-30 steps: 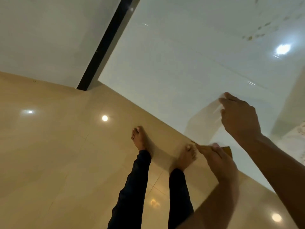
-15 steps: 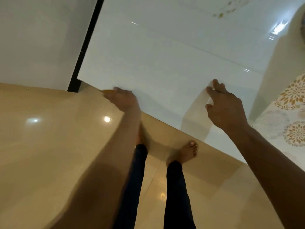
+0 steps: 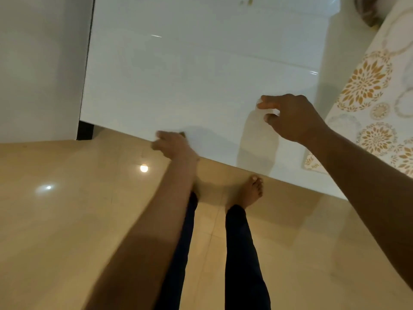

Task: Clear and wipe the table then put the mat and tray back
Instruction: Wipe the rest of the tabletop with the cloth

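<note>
The left hand [image 3: 173, 144] curls round something small and dark at the white table [image 3: 190, 70] edge. The right hand [image 3: 292, 117] pinches a clear bottle [image 3: 259, 139] upright on it; the patterned mat [image 3: 375, 104] lies just right.

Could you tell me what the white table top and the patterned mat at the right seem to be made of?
The table top looks like glossy lacquered board or glass: it mirrors ceiling lights and the right hand. The mat looks like matt printed vinyl or cloth, with orange flower medallions and no glare; which one I cannot tell.
</note>
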